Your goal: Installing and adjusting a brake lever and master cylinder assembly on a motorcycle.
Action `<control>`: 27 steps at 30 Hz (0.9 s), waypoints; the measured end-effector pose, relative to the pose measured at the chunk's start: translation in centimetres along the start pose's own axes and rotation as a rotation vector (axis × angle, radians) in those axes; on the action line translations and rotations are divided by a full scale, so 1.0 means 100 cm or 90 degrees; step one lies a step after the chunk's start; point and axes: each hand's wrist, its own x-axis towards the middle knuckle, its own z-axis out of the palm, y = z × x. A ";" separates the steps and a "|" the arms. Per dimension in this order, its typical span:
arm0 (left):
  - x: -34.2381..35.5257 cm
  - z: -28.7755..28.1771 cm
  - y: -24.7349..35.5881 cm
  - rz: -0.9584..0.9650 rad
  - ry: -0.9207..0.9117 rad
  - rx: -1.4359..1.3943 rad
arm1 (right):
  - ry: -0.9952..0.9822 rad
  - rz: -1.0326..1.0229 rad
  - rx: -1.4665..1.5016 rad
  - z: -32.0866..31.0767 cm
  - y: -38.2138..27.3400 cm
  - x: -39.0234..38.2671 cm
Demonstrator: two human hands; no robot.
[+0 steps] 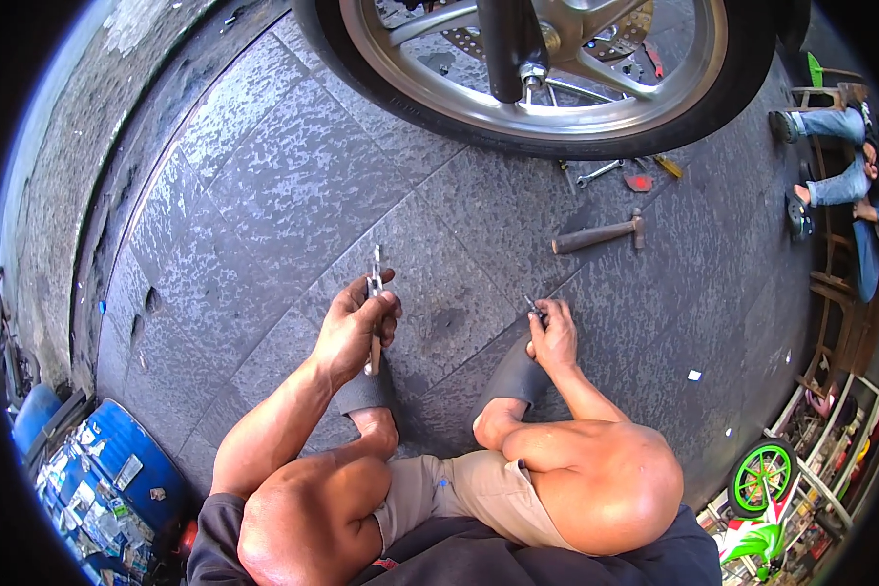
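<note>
My left hand (354,327) is closed around a long, narrow silver metal piece (377,262), held upright above the floor. One end sticks out past my fingers and the other shows below my palm; its exact kind is not clear. In my right hand (554,337), the fingers pinch a small dark metal piece with a thin tip (530,302), mostly covered by the fingertips. The two hands are apart, in front of my bent knees. Beyond them stands a motorcycle wheel (400,86) with silver spokes and a brake disc.
A wooden-handled hammer (596,237) lies right of centre. Nearer the wheel are a wrench (600,174), a red piece (639,183) and a yellow-handled tool (668,165). Blue drum (146,469) at left; seated person's legs (830,122) and small green-wheeled bike (762,479) at right.
</note>
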 end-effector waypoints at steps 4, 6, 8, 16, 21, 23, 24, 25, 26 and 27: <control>-0.004 0.001 0.021 0.000 -0.007 0.173 | 0.029 0.000 0.103 -0.019 -0.023 0.010; -0.009 0.004 0.035 0.029 -0.013 0.242 | 0.034 0.042 0.195 -0.037 -0.035 0.014; -0.023 0.016 0.062 0.035 -0.016 0.238 | -0.008 0.054 0.288 -0.070 -0.068 0.020; -0.207 0.222 0.288 0.117 -0.100 0.079 | 0.024 -0.220 0.320 -0.370 -0.377 -0.022; -0.331 0.300 0.400 0.177 -0.163 0.025 | 0.072 -0.345 0.214 -0.524 -0.515 -0.069; -0.374 0.323 0.435 0.154 -0.203 -0.024 | 0.123 -0.326 0.227 -0.567 -0.544 -0.090; -0.392 0.328 0.449 0.166 -0.212 0.006 | 0.101 -0.291 0.276 -0.584 -0.562 -0.102; -0.399 0.330 0.467 0.133 -0.226 -0.024 | 0.067 -0.230 0.319 -0.593 -0.579 -0.099; -0.412 0.331 0.482 0.134 -0.237 -0.038 | 0.077 -0.229 0.361 -0.602 -0.593 -0.100; -0.425 0.331 0.498 0.131 -0.250 -0.049 | 0.067 -0.244 0.354 -0.613 -0.610 -0.100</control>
